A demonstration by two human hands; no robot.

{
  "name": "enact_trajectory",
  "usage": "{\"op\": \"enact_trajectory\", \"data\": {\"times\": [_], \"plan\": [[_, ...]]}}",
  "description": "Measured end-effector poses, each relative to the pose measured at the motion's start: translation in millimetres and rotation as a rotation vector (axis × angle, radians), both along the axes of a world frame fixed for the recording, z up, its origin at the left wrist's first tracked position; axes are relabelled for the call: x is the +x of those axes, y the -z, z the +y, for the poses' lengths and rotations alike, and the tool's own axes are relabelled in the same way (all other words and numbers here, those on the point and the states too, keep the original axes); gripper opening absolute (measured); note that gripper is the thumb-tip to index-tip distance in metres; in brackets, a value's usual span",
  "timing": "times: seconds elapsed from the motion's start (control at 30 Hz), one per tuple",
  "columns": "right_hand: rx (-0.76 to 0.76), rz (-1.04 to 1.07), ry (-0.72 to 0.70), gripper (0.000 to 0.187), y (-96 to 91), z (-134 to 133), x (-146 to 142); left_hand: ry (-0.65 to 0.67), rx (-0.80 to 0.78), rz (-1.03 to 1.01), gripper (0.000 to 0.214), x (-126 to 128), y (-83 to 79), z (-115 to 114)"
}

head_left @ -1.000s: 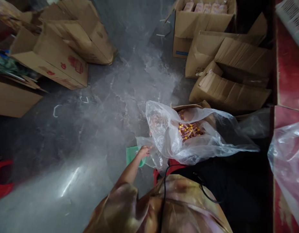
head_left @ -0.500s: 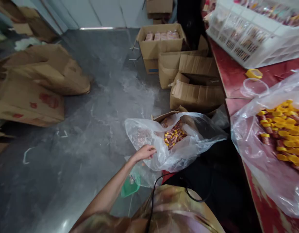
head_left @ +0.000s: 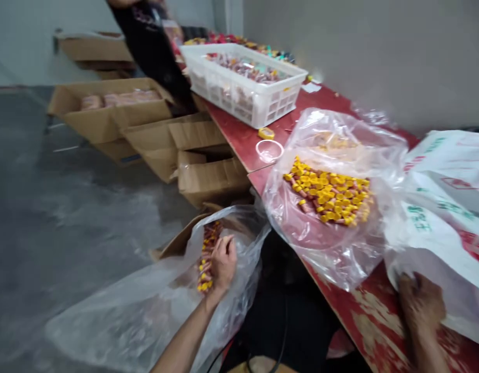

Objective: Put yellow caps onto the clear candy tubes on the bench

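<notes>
Yellow-capped tubes (head_left: 206, 259) lie beside the curled left hand (head_left: 224, 264), its grip unclear. The white sack (head_left: 449, 207) is clutched by the right hand (head_left: 420, 303).

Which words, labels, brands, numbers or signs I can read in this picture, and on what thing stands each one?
White woven sack: green characters, too blurred to read.
White woven sack: red printing, too blurred to read.
Black cloth: white print, too small to read.
Cardboard box: blue mark, too small to read.
Nothing else shows readable text.
</notes>
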State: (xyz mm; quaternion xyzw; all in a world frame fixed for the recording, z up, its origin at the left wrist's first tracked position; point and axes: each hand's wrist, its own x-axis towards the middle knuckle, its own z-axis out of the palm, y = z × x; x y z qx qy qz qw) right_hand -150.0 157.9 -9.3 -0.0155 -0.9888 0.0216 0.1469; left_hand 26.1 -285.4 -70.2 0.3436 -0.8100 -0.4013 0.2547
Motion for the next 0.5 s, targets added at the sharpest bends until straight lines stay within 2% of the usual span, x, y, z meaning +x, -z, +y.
{"op": "enact_trajectory", "data": {"times": [0.07,0.13,0.23,0.3,0.37,0.43,0.5], "plan": [[-0.010,0.050,0.043,0.057,0.0,9.9,-3.9,0.063,-0.103,0.148,0.028,-18.2,-32.1,17.0],[-0.011,0.083,0.021,0.058,4.9,13.7,-8.3,0.194,-0.224,0.198,0.025,-46.7,-65.6,34.2],[0.006,0.093,-0.037,0.055,11.9,14.6,-12.9,0.352,-0.324,0.018,0.023,-111.4,-102.9,56.5],[-0.004,0.112,-0.067,0.052,11.8,13.6,-13.4,0.399,-0.333,-0.072,0.021,-158.3,-114.7,66.9],[-0.050,0.142,-0.084,0.049,8.0,11.2,-11.9,0.451,-0.319,-0.126,0.021,-197.2,-118.9,74.5],[-0.111,0.141,-0.096,0.046,3.3,7.9,-10.7,0.518,-0.292,-0.187,0.019,-224.0,-119.3,80.0],[-0.150,0.110,-0.094,0.042,0.4,5.4,-11.8,0.585,-0.255,-0.242,0.015,-240.4,-118.9,82.9]]}}
